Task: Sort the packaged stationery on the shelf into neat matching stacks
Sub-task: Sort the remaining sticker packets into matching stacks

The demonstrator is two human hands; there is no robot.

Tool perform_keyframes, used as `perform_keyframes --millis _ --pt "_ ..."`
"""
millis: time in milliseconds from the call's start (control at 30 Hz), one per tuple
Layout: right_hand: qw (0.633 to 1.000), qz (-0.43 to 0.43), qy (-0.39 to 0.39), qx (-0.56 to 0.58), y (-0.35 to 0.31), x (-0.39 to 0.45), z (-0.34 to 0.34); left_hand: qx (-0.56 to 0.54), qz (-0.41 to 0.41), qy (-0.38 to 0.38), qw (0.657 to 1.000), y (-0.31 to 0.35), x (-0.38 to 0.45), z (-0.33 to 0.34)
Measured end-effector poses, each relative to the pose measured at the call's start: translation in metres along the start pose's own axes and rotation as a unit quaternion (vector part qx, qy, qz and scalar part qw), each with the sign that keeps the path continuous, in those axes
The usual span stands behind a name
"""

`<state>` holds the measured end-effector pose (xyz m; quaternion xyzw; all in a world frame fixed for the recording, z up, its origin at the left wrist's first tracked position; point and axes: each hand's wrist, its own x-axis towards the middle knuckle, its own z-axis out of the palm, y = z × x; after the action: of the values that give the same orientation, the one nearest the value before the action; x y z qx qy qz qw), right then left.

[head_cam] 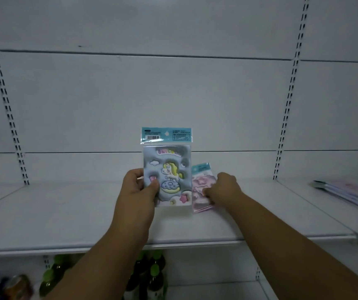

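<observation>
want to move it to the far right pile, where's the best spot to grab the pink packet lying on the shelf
Judging by its pose, the near short edge. The pink packet lies flat on the shelf with its teal header pointing toward the back wall, so come from the front, slide fingers under that edge and pinch. The right hand already rests there; the unicorn sticker pack blocks the left.

Two bare forearms came up from the bottom edge, and no sleeve, cuff or glove showed on either anywhere in view. The left hand (138,187) was bare, with no ring, watch or band to be seen at the wrist. The right hand (224,187) was just as plain, wrist uncovered. Fingernails were too blurred to make out. Both arms looked slim and smooth.
</observation>
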<state>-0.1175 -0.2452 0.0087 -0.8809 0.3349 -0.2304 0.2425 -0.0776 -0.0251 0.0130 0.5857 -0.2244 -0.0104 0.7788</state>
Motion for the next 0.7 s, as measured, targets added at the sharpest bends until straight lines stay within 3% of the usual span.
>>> perform_keyframes --millis 100,267,500,700 --pt "0.991 -0.039 0.07 0.11 0.016 -0.01 -0.021 -0.018 -0.006 -0.037 0.999 -0.005 -0.008 0.016" --pt "0.938 -0.024 0.153 0.309 0.057 -0.031 -0.09 -0.037 -0.026 -0.049 0.998 -0.012 -0.02 0.072" --pt "0.909 -0.029 0.146 0.389 0.161 -0.064 -0.218 -0.026 -0.057 -0.077 0.995 -0.024 -0.058 0.218" --pt "0.91 -0.027 0.156 0.382 0.264 -0.067 -0.322 -0.039 -0.13 -0.15 0.979 -0.025 -0.094 0.366"
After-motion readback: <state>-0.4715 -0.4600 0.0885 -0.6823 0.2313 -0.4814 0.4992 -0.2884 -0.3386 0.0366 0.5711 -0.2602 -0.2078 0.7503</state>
